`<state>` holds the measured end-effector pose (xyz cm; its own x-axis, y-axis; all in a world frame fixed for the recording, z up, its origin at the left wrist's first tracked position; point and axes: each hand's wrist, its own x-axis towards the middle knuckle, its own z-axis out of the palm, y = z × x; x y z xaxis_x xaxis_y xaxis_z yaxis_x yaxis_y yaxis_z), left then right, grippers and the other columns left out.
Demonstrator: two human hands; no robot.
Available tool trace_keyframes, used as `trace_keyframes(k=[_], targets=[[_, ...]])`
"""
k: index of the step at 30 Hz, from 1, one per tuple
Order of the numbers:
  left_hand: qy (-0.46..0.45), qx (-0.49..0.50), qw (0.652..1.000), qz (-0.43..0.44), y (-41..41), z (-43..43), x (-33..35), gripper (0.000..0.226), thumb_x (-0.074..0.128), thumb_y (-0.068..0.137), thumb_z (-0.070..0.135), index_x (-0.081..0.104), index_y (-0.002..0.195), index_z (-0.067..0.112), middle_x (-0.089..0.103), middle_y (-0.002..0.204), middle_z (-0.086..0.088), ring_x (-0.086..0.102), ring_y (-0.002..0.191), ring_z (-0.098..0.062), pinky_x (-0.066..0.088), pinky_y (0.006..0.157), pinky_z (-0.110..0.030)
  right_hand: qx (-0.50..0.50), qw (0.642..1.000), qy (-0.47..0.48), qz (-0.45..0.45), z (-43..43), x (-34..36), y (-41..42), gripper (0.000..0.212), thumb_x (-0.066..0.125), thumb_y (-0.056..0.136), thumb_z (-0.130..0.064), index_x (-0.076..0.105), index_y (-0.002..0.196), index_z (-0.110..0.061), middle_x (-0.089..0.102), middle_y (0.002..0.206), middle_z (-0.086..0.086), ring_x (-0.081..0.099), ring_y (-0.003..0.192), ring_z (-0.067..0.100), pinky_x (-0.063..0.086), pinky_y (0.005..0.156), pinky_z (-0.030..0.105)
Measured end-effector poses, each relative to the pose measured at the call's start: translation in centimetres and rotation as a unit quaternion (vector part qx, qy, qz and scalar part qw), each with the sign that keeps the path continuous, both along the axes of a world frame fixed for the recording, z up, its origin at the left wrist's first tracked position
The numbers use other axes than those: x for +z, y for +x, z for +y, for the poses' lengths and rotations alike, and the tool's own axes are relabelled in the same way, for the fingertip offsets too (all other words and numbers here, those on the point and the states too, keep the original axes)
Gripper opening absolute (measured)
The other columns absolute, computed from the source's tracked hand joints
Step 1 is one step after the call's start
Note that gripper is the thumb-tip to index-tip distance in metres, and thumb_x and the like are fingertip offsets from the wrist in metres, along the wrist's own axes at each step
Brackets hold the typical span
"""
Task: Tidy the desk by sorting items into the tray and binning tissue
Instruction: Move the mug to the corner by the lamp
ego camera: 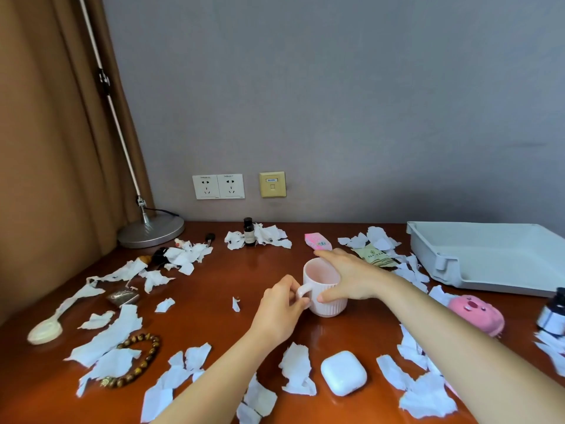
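Both hands hold a pale pink ribbed ceramic mug [324, 293] at the middle of the tissue-strewn reddish-brown wooden tabletop [214, 289]: left hand [282, 310] pinching its handle, right hand [348, 278] wrapped around its body. A grey plastic tray [489, 258] sits far right.

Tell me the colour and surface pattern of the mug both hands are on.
Pale pink mug with fine vertical ribbing on its lower body, seen in the head view.

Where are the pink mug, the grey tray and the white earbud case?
pink mug [330, 308], head view, ribbed side wall.
grey tray [495, 255], head view, bare floor.
white earbud case [343, 372], head view, top face.
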<state>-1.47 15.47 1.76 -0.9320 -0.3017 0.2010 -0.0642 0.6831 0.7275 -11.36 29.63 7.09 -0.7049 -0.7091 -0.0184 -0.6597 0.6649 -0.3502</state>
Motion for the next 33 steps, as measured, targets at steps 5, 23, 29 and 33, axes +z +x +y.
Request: trace_keyframes(k=[5, 23, 29, 33], targets=[[-0.014, 0.006, 1.000, 0.009, 1.1, -1.5, 0.7, 0.009, 0.061, 0.091, 0.022, 0.052, 0.088, 0.025, 0.064, 0.082, 0.006, 0.063, 0.076, -0.011, 0.049, 0.067, -0.017, -0.001, 0.999, -0.037, 0.008, -1.1, -0.2, 0.7, 0.100, 0.075, 0.068, -0.046, 0.017, 0.149, -0.032, 0.016, 0.158, -0.004, 0.022, 0.144, 0.020, 0.033, 0.111, 0.042], [-0.055, 0.191, 0.962, 0.186, 13.7, -16.2, 5.2, 0.008, 0.061, 0.090, 0.023, 0.054, 0.091, 0.020, 0.069, 0.092, 0.007, 0.066, 0.086, -0.005, 0.056, 0.075, -0.020, 0.155, 0.976, -0.140, 0.064, -19.4, 6.3, 10.1, 0.096, 0.076, 0.069, -0.042, 0.021, 0.147, -0.031, 0.030, 0.148, -0.002, 0.033, 0.135, 0.023, 0.035, 0.105, 0.041], [-0.103, 0.272, 0.926, 0.239, 17.3, -23.0, 3.6, 0.018, 0.060, 0.090, 0.018, 0.055, 0.107, 0.022, 0.067, 0.094, 0.010, 0.065, 0.084, -0.005, 0.056, 0.076, -0.024, 0.219, 0.963, -0.152, 0.036, -29.0, 6.3, 12.8, 0.097, 0.076, 0.071, -0.037, 0.020, 0.149, -0.026, 0.030, 0.150, 0.003, 0.031, 0.137, 0.024, 0.035, 0.107, 0.042], [-0.069, 0.312, 0.919, 0.232, 18.2, -27.2, 1.1, 0.035, 0.054, 0.093, 0.018, 0.047, 0.125, 0.031, 0.065, 0.115, 0.007, 0.063, 0.106, -0.014, 0.053, 0.087, -0.029, 0.252, 0.960, -0.119, 0.040, -35.2, 5.9, 13.8, 0.098, 0.076, 0.071, -0.035, 0.019, 0.149, -0.023, 0.029, 0.150, 0.005, 0.032, 0.137, 0.026, 0.036, 0.107, 0.042]])
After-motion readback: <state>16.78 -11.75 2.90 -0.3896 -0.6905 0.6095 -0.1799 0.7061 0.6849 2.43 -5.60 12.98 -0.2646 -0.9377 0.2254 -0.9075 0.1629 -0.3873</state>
